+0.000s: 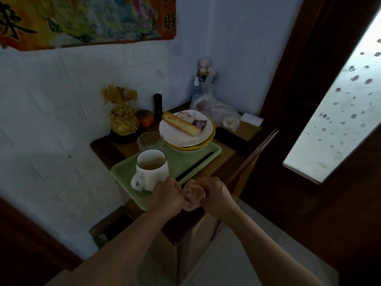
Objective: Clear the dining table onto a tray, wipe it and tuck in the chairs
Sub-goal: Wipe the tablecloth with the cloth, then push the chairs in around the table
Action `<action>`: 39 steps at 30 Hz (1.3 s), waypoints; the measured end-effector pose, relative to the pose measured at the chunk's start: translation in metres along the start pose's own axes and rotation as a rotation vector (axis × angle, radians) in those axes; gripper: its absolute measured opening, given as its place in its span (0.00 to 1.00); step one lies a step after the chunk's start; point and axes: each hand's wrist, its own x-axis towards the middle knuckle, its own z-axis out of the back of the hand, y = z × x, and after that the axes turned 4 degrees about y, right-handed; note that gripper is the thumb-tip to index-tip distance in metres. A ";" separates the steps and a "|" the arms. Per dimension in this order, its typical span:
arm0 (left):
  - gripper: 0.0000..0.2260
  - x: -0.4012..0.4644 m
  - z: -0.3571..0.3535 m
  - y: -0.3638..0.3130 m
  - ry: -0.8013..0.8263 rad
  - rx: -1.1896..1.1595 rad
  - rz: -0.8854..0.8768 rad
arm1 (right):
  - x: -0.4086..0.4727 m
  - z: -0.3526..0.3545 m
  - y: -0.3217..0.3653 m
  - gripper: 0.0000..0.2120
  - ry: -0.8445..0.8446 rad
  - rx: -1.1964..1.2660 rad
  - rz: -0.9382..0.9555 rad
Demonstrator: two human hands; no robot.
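A green tray (186,162) sits on a wooden cabinet (228,159) against the wall. It carries a white mug (151,172) with liquid, a clear glass (150,141), and stacked plates (185,135) with a bread stick and leftovers on top. Dark chopsticks (194,166) lie along its right side. My left hand (167,196) is over the tray's near corner, fingers curled under and hidden, so its hold on the rim is unclear. My right hand (213,196) is beside it, touching it, with its fingers curled and nothing visible in them.
Behind the tray stand a gold ornament (122,116), an orange jar (145,118) and a dark bottle (157,106). A plastic bag (214,110), a tissue pack (251,119) and a small black tray (233,139) lie at the right. A dark wooden door (309,120) stands to the right.
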 end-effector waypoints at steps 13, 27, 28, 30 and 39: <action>0.16 -0.052 -0.003 -0.042 0.198 0.085 -0.329 | -0.108 0.038 0.038 0.22 -0.319 0.060 -0.324; 0.16 -0.192 -0.106 -0.117 0.617 0.038 -0.695 | -0.325 0.055 0.016 0.22 -0.711 0.060 -0.740; 0.16 -0.207 -0.116 -0.128 0.647 0.033 -0.728 | -0.344 0.061 0.013 0.21 -0.743 0.047 -0.768; 0.17 -0.237 -0.134 -0.145 0.692 0.029 -0.780 | -0.378 0.070 0.006 0.21 -0.800 0.043 -0.811; 0.12 -0.396 -0.245 -0.217 0.820 0.060 -0.980 | -0.566 0.111 -0.043 0.15 -1.032 0.019 -1.027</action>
